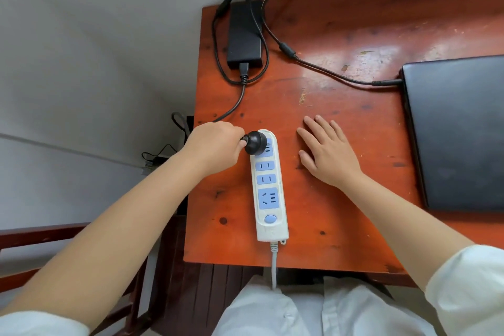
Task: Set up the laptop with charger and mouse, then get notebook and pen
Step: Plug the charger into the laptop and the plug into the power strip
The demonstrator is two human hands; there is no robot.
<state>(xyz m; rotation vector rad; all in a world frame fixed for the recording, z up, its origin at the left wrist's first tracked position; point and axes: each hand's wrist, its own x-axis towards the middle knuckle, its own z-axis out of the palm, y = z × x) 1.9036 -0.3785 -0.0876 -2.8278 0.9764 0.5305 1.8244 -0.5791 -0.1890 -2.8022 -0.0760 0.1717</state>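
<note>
A closed black laptop (pixel 458 131) lies at the right of the red-brown wooden table (pixel 341 213). Its charger brick (pixel 244 33) sits at the far left corner, with one cable running right into the laptop's left edge. My left hand (pixel 215 144) grips the charger's round black plug (pixel 255 142), which sits at the top socket of the white and blue power strip (pixel 270 188). My right hand (pixel 327 153) rests flat on the table, fingers spread, just right of the strip. No mouse, notebook or pen is in view.
The strip's white cord (pixel 274 264) drops over the table's near edge toward my lap. The table's left edge runs beside a grey floor, where dark cables (pixel 163 154) lie. A dark wooden frame (pixel 41 234) stands at lower left.
</note>
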